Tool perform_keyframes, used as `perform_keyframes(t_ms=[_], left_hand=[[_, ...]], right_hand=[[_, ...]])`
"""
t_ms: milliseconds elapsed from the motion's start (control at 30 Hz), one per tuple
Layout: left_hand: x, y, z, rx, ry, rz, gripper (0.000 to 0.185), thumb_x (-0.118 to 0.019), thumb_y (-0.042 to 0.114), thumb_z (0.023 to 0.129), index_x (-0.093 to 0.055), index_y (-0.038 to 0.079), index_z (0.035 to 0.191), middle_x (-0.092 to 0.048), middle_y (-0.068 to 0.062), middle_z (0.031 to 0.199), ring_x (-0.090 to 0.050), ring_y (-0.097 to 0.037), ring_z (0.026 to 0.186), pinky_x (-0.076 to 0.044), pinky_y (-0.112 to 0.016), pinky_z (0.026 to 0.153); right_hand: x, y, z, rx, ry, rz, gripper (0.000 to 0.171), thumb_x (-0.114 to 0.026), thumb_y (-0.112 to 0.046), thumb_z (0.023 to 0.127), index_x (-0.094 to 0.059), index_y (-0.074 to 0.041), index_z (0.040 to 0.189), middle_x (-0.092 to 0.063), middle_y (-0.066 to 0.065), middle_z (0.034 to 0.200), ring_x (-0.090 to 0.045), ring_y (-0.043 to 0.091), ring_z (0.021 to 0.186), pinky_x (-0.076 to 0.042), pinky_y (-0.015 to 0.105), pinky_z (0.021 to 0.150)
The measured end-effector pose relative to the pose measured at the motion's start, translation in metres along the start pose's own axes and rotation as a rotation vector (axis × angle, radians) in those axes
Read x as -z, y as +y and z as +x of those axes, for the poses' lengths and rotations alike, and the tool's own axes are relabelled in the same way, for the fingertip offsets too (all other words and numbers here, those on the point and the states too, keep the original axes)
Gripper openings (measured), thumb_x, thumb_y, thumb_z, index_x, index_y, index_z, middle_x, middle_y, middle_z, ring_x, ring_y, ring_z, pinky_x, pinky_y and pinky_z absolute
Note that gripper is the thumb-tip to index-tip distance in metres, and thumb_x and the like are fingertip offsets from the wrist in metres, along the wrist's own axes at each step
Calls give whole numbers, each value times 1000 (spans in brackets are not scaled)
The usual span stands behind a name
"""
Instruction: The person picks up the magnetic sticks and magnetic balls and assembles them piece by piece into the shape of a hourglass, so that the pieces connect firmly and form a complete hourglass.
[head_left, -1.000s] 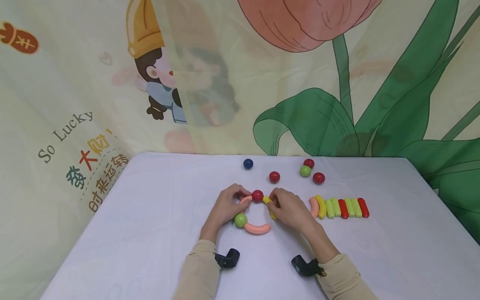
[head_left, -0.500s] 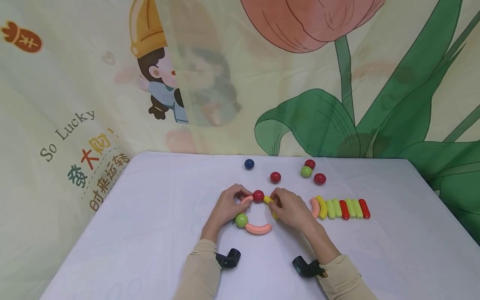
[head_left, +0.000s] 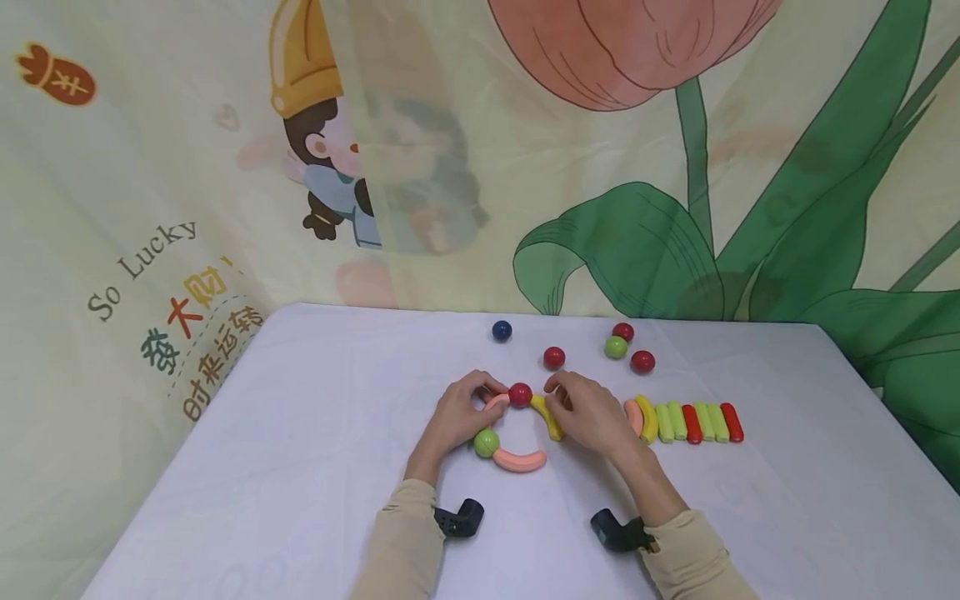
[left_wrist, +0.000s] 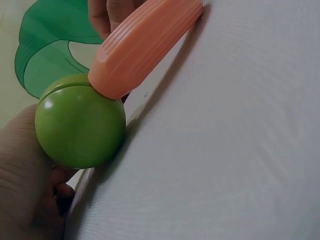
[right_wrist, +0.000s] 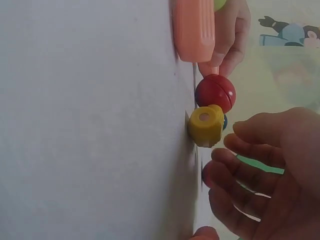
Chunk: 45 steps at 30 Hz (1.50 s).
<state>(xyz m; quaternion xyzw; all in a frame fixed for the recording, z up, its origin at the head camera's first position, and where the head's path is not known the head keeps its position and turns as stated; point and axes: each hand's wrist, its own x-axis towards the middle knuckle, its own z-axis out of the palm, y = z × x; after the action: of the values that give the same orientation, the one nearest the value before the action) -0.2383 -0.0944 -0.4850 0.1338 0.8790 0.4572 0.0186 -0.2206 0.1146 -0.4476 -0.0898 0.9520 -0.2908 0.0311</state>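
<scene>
Yellow curved piece (head_left: 547, 417) lies just beside right hand (head_left: 592, 414) (fingers apart).

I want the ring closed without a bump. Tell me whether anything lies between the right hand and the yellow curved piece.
Nothing visible does. The right hand hovers just beside the yellow curved piece, fingers loosely curled, only bare white table between them.

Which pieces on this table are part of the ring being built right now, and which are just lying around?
In the work: red ball, curved yellow stick, green ball, curved pink stick, left hand, right hand.

Lying about: dark blue ball, loose red ball, row of coloured sticks.
</scene>
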Motion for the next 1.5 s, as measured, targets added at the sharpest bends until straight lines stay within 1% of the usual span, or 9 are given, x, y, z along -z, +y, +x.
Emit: perform_keyframes(t_ms=[167, 300, 633, 900, 1000, 1133, 1267, 1367, 1500], left_hand=[[1, -1, -1, 4, 4, 7, 15, -70, 23, 85, -65, 22, 100, -60, 7, 88, -53, -10, 82, -44, -25, 76], [1, -2, 1, -10, 5, 3, 15, -70, 24, 85, -66, 22, 100, -60, 8, 88, -54, -10, 82, -44, -25, 76], [-2, -4, 0, -34, 3, 0, 15, -69, 21, 85, -66, 22, 99, -61, 8, 86, -54, -9, 80, -43, -23, 74], [-1, -3, -1, -34, -2, -5, 15, -69, 23, 85, -65, 22, 100, -61, 8, 86, -54, -9, 80, -44, -22, 73], [-1, -3, -1, -27, 2, -6, 15, -69, 23, 85, -65, 22, 99, -62, 8, 86, -54, -8, 79, -43, -22, 73], [0, -3, -1, -41, 1, -6, 15, -69, 24, 85, -65, 21, 99, -62, 7, 87, -54, -8, 79, -44, -22, 73], [-2, -4, -1, -52, -1, 1, 15, -69, 24, 85, -65, 21, 99, -62, 7, 87, -54, -7, 79, -44, -22, 73], [-3, -5, 0, -46, 9, 10, 15, -69, 24, 85, -65, 22, 99, -62, 8, 85, -54, -7, 79, -43, -21, 73], [-3, -5, 0, -48, 15, 15, 15, -70, 24, 84, -65, 22, 99, -61, 9, 84, -53, -7, 78, -43, -22, 72]], right_hand=[[2, -2, 7, 61, 39, 20, 18, -63, -19, 89, -62, -12, 105, -58, -1, 81, -52, 14, 71, -46, 24, 64], [3, -5, 12, 115, 86, 39, 17, -63, -17, 89, -62, -12, 105, -60, -1, 86, -54, 15, 78, -48, 26, 68], [4, -15, 27, 157, 141, 3, 17, -61, -16, 89, -63, -11, 106, -60, 2, 93, -55, 18, 85, -51, 32, 76], [0, -23, 47, 199, 126, -17, 21, -62, -15, 90, -61, -11, 110, -58, 5, 104, -56, 21, 95, -52, 35, 84], [0, -28, 55, 215, 115, -23, 22, -61, -15, 90, -60, -10, 112, -58, 6, 105, -56, 22, 96, -52, 36, 85], [-1, -33, 66, 233, 111, -27, 24, -60, -13, 90, -60, -8, 113, -58, 9, 107, -57, 24, 98, -51, 37, 86], [-2, -35, 77, 235, 108, -2, 26, -61, -12, 89, -59, -7, 115, -57, 10, 113, -57, 26, 104, -50, 40, 89], [-5, -36, 85, 233, 82, 21, 29, -60, -12, 89, -58, -8, 118, -56, 11, 119, -56, 27, 110, -49, 41, 94], [-10, -40, 94, 220, 45, 0, 34, -57, -11, 90, -57, -10, 124, -51, 13, 129, -53, 28, 117, -46, 43, 99]])
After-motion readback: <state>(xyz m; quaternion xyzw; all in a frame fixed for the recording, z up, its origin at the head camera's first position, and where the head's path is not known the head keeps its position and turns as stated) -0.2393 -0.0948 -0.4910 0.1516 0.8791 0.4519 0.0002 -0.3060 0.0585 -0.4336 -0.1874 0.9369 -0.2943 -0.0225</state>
